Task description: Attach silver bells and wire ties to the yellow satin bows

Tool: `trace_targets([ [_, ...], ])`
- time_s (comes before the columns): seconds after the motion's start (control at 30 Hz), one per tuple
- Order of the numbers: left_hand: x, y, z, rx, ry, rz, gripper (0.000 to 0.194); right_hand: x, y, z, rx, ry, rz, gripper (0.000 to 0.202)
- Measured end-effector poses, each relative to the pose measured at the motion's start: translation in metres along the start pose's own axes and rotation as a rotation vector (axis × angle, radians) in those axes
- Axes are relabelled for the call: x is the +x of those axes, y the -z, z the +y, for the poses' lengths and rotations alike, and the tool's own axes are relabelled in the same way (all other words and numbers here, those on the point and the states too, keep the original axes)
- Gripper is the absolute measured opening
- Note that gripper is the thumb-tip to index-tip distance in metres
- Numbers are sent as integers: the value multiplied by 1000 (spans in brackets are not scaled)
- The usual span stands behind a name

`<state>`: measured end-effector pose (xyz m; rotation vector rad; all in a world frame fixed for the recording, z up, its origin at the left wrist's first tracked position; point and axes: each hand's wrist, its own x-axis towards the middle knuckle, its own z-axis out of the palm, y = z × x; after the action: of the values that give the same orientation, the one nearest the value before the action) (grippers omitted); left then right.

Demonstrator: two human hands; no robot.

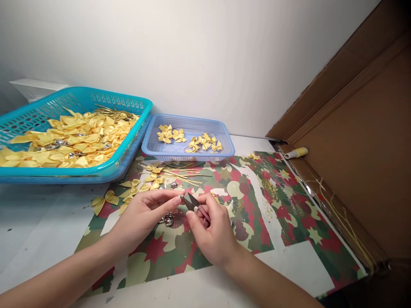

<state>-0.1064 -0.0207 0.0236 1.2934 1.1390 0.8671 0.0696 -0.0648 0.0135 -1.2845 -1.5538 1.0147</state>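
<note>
Left thumb and forefinger pinch tight, the left hand (147,211) holding a tiny silvery piece (182,196) at the very tips! Right alongside, the right hand (213,235) has its fingers curled closed around the snips (192,202), dark blades pointing at that pinch, all of it above the middle of the bench (28,239). Just below, silver bells (168,220) sit on the patterned paper (154,250); beyond the left hand, loose yellow bows (131,192), and gold strands (183,173) fanning toward the bench's back edge. There stands the small blue basket (189,158), bows inside, and at the back left corner the big teal basket (64,172), heaped with more. Cardboard (353,107) walls the right edge.
</note>
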Motion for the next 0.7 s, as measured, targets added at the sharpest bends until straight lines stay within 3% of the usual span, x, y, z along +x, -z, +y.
trace_targets([
  [0.47, -3, 0, -12, -191, 86, -38, 25, -3, 0, 2, -11, 35, -21, 10],
  [0.7, -4, 6, -6, -159, -31, 187, 29, 3, 7, -5, 5, 101, 63, 21],
])
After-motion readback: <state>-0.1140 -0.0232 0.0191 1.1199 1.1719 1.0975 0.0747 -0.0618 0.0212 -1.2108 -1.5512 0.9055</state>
